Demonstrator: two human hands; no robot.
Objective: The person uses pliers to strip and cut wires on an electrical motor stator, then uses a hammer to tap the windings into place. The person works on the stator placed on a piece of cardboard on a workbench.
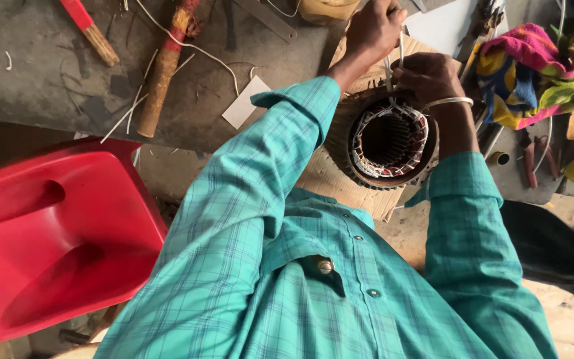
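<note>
A round motor stator [389, 141] with copper windings and white lacing stands on a sheet of cardboard [332, 179] at the bench edge. My left hand [375, 28] is raised above its far rim, pinching a thin white cord [400, 48] that runs down to the windings. My right hand [426, 76], with a metal bangle on the wrist, rests on the stator's top rim and grips the same cord along with a thin metal tool. Teal checked sleeves cover both arms.
A red plastic chair [48, 233] stands at the left. On the dark bench lie a wooden stick wrapped in red [164, 66], a red-handled tool [89, 30], a white card [246, 101] and cord scraps. A colourful cloth [533, 70] and small tools lie at the right.
</note>
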